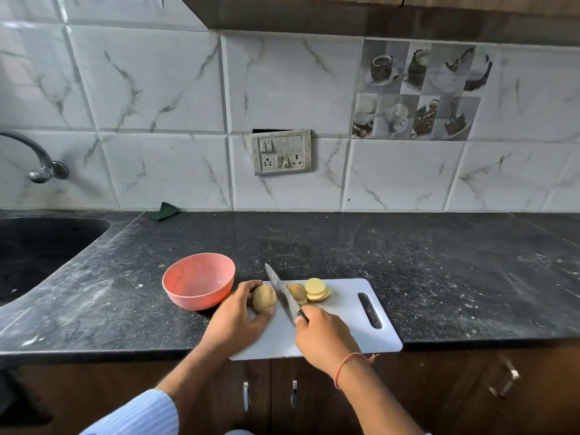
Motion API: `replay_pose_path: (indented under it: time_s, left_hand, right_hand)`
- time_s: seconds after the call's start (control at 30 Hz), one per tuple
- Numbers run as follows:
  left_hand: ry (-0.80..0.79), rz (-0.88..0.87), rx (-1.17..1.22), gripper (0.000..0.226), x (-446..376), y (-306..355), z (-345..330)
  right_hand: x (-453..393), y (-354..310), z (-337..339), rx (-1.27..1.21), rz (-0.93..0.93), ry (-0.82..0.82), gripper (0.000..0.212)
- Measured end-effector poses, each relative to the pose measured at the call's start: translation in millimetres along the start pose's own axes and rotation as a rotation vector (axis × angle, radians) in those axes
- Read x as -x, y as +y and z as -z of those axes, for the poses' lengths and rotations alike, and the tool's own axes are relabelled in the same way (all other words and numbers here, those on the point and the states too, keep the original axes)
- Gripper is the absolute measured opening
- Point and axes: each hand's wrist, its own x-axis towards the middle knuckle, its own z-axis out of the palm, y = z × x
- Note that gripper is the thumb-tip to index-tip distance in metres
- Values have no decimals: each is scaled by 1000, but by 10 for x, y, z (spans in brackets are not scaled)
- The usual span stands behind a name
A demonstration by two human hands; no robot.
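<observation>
The left hand (pixel 237 321) curls its fingers and thumb round the potato (pixel 263 298) on the white cutting board (pixel 345 312). The right hand (pixel 323 335) wraps tight round the knife (pixel 282 293), blade between potato and cut slices (pixel 315 290). A pink bowl (pixel 198 281) sits just left.

I am standing in a home kitchen: my dark stone worktop (pixel 408 252) runs into a sunken sink (pixel 37 252) under a curved tap (pixel 34 158). Behind it rise marble-look wall tiles (pixel 157 89), some picturing coffee cups (pixel 420 89), with a switchboard (pixel 281 151), and wooden cupboards (pixel 314 397) below.
</observation>
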Motion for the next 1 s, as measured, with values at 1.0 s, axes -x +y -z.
replay_pose_path:
  time_s: [1.0]
  left_hand:
    - [-29,-33,-59,65,-319,14,-142]
  right_hand:
    - [67,137,310,89,-13,-5,23]
